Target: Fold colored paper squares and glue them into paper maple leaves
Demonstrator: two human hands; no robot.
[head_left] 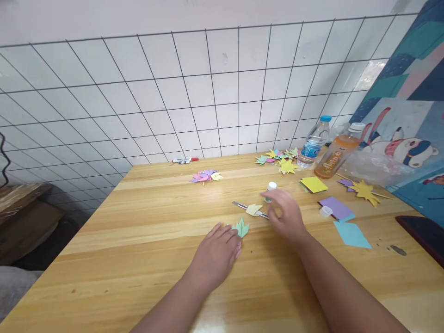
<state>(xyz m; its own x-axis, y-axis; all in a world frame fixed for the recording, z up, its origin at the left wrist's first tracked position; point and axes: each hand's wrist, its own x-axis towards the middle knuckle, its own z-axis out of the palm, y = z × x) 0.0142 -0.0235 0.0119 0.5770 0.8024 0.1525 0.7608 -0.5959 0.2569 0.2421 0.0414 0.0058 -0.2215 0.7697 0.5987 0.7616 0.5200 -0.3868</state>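
We rest our left hand (215,253) flat, ungrasping, on the green paper (242,227) on the table (138,222). Our right hand (287,216) is loosely spread beside the bottle (271,186); we cannot tell whether they touch. Nearby, the cream paper (253,210) lies across a thin tool (240,205).

Craft corner, perhaps domestic, folded paper (242,228), wooden table (145,217)

Folded paper (242,228) lies partly under the left hand (214,256); a small bottle (271,186) stands beyond the right hand (287,217) — sheets (353,235) rightward, 2 drink bottles (337,156) farther back.
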